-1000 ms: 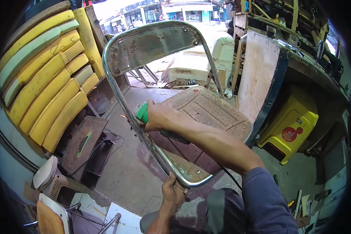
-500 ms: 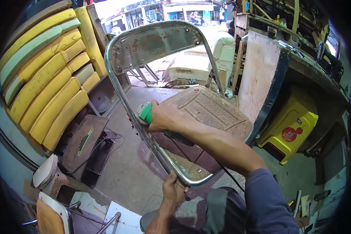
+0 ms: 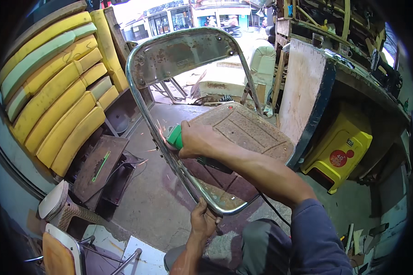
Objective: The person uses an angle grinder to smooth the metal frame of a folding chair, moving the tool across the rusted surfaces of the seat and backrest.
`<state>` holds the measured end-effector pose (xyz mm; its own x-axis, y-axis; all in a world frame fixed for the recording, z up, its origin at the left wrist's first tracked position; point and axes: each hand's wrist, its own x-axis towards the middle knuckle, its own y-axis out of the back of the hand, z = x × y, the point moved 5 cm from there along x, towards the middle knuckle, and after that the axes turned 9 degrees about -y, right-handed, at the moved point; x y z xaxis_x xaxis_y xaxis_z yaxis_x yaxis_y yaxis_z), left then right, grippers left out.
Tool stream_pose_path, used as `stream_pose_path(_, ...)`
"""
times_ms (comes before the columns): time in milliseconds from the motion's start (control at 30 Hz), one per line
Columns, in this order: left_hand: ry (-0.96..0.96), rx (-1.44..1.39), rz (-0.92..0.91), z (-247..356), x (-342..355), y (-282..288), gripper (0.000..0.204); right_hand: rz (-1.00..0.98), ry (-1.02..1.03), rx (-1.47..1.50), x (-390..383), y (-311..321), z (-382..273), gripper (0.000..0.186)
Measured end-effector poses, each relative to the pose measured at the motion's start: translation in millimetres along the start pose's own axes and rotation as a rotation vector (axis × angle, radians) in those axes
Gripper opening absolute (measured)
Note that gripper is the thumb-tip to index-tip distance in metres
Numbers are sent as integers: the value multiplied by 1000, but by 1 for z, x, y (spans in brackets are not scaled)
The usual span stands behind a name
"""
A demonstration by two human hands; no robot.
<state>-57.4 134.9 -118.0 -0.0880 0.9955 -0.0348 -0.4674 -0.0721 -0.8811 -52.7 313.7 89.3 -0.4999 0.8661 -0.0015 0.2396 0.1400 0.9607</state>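
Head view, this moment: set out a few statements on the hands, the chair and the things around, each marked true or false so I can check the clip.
1. The right hand holds a green power tool. True.
2. The left hand is at the top of the backrest. False: it holds the lower bend of the chair frame, near the person's knees.
3. Sparks show beside the green power tool. True.
4. The foam strips at the left are all yellow. False: some are pale green.
5. The yellow plastic stool stands left of the chair. False: it is at the right, under the counter.
6. The chair seat looks rusty. True.
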Motion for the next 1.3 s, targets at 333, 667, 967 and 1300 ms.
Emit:
stream_pose_path(333, 0, -10, -9, -2, 1, 3, 32, 10, -4, -25, -10, 0, -2, 82)
stream_pose_path(667, -2, 18, 35, 2, -1, -11, 29, -28, 5, 11, -30, 9, 1, 81)
stream_pose_path(967, -12, 38, 53, 2, -1, -11, 25, -31, -23, -4, -39, 7, 5, 74)
stream_pose_path(1300, -22, 27, 29, 1, -1, -7, 25, -49, -19, -5, -51, 8, 2, 73)
